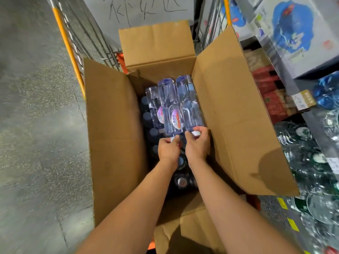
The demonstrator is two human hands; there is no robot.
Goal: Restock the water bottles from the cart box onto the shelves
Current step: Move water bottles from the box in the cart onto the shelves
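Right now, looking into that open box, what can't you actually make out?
- Head view: how many bottles remain in the cardboard box; shadow and both arms cover them.
- Each grip: the left hand and right hand hide the bottle necks.
- Shelf stock at right: blurred, cut by the edge.

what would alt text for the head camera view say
Two bare hands, left hand and right hand, grip the white-capped necks of clear plastic water bottles lying over an open brown cardboard box of more bottles. Shelves of bottled water stand to the right.
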